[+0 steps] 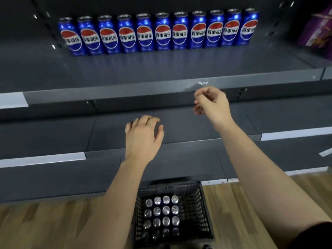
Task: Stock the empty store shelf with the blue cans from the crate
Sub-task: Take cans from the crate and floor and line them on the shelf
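Note:
A row of several blue cans (pixel 162 32) stands upright along the back of the dark grey shelf (pixel 125 72). On the wooden floor below sits a black crate (pixel 201 209) with several more cans (pixel 161 212), silver tops up. My left hand (pixel 143 137) hovers above the crate in front of a lower shelf, fingers loosely curled, holding nothing. My right hand (pixel 212 105) is higher, near the front lip of the stocked shelf, fingers relaxed and empty.
A purple package (pixel 318 27) sits at the right end of the stocked shelf. Two lower grey shelves (pixel 53 137) with white label strips lie beneath. The wooden floor (pixel 45 227) spreads around the crate.

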